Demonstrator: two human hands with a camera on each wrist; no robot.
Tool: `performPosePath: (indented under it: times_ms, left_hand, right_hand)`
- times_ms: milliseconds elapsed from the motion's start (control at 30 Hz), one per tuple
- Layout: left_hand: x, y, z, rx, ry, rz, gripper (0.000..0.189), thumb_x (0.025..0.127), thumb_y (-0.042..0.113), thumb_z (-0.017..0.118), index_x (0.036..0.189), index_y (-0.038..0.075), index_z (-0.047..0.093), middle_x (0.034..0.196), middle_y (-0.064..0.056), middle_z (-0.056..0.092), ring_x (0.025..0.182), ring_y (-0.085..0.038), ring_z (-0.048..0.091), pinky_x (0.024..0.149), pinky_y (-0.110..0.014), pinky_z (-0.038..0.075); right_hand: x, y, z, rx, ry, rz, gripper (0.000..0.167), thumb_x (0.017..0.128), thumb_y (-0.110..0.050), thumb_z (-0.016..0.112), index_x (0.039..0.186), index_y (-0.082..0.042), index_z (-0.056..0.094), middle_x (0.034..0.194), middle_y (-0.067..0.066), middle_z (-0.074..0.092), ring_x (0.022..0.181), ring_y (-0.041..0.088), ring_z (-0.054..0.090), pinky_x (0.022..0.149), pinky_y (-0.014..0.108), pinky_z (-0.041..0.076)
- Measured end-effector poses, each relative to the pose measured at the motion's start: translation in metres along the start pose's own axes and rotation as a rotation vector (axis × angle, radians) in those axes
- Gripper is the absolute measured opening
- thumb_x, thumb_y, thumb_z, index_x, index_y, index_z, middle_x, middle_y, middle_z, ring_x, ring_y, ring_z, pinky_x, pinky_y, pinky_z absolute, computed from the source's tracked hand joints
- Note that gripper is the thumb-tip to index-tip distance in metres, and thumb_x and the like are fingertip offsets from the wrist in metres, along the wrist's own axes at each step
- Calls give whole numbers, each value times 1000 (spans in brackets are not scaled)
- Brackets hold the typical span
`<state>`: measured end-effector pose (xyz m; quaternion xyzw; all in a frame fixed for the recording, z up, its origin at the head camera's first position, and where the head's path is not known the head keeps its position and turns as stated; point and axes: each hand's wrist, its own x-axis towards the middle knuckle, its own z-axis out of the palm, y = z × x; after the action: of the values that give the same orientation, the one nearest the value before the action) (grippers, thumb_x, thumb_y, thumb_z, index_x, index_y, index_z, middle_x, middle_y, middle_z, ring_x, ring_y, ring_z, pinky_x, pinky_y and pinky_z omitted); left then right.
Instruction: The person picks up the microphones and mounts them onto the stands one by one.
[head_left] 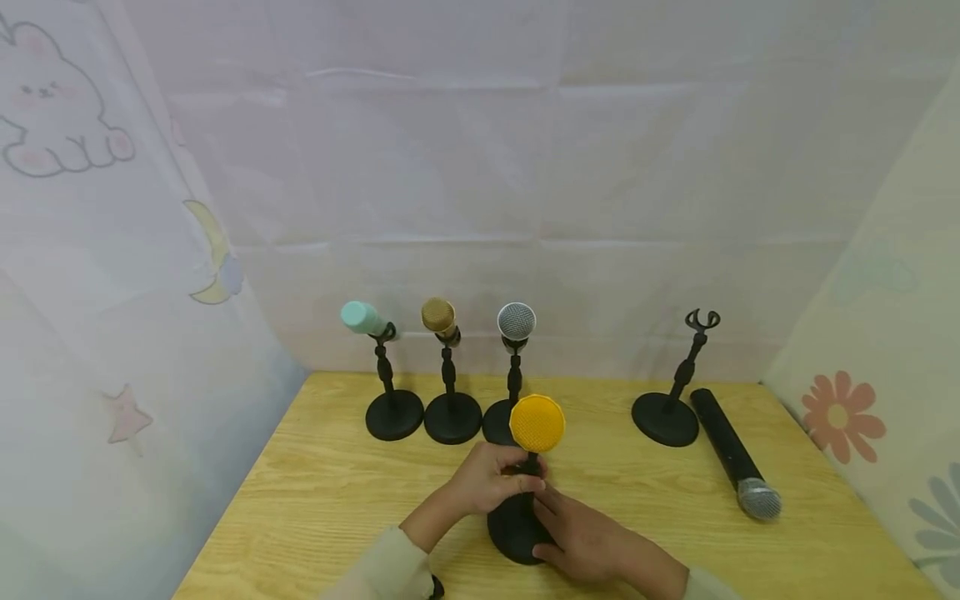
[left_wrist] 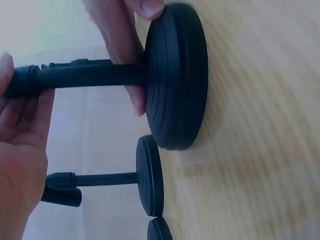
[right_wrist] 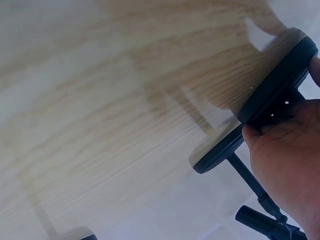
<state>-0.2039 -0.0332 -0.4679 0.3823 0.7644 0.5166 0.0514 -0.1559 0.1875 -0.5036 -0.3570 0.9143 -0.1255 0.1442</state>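
A microphone with a yellow head sits on a black desk stand near the middle of the table. My left hand grips the stand's upright just below the microphone; the left wrist view shows fingers around the upper pole. Lower down, my right hand holds the round base by its edge, with the thumb on the rim in the left wrist view. Seen from the right wrist, the base is partly covered by that hand. Much of the microphone's body is hidden in the head view.
Along the back stand microphones on black stands: mint, gold and silver-headed. At right is a stand with a bare clip; a black microphone lies beside it. A small black object shows by the left sleeve.
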Motion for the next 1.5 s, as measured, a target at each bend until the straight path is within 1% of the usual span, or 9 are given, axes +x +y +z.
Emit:
performPosePath:
  times_ms: [100,200,367,567,733,933,1267,1367,1500]
  left_hand:
    - [3,-3,-5,6,-56,-8,18,94,21,74,81,10,68,63,5,56,55,4,44,53,-14,37]
    - [7,-5,-11,3,-113,-16,23,93,18,75,76,8,64,57,7,37,51,0,33,51,-17,28]
    - [13,-7,-17,-37,-205,-35,14,93,14,75,83,6,69,62,9,41,55,-1,35,55,-18,30]
    - [16,-8,-19,-79,-229,-66,34,92,10,75,68,5,52,62,7,34,55,-3,30,55,-20,27]
    - [7,-4,-10,-88,-143,-93,18,93,16,74,80,7,67,63,8,47,56,-1,38,56,-17,32]
    - [-6,3,6,-30,43,-92,14,92,26,75,98,14,77,83,4,74,67,5,55,64,-13,48]
    - [-16,19,33,-46,363,-144,31,88,27,79,115,12,79,106,3,77,96,-4,72,81,-19,57]
    - [-15,19,33,-41,385,-169,34,86,28,81,115,11,79,105,5,77,94,-3,72,81,-19,57]
    - [-14,15,27,-86,308,-189,31,88,29,81,115,14,78,108,4,77,98,-4,71,83,-20,57]
  right_hand:
    - [0,0,0,11,-13,10,75,103,-55,48,153,1,42,165,17,27,148,32,35,114,49,39]
    - [1,0,1,25,-24,15,75,103,-56,48,154,0,41,165,17,25,149,32,34,115,49,39]
    - [2,3,4,35,-22,3,76,103,-56,48,154,0,40,165,16,26,149,31,34,115,48,39]
    - [2,5,5,19,-9,-17,77,104,-57,46,154,2,39,164,18,28,148,33,35,114,49,39]
    - [0,5,5,15,-14,-14,77,103,-57,47,153,1,41,164,17,28,148,31,35,114,48,40]
    - [-2,1,5,-23,10,-26,75,104,-54,47,151,4,42,165,17,26,147,31,37,113,47,41]
    - [1,-4,6,-12,-11,34,76,104,-54,48,153,3,39,166,16,25,148,32,35,114,49,40]
    - [0,-4,5,-13,-5,29,76,104,-55,47,153,4,40,165,17,25,148,33,35,114,49,39]
    - [-1,-3,4,8,-4,16,78,104,-56,46,153,4,39,165,17,25,148,34,36,114,50,40]
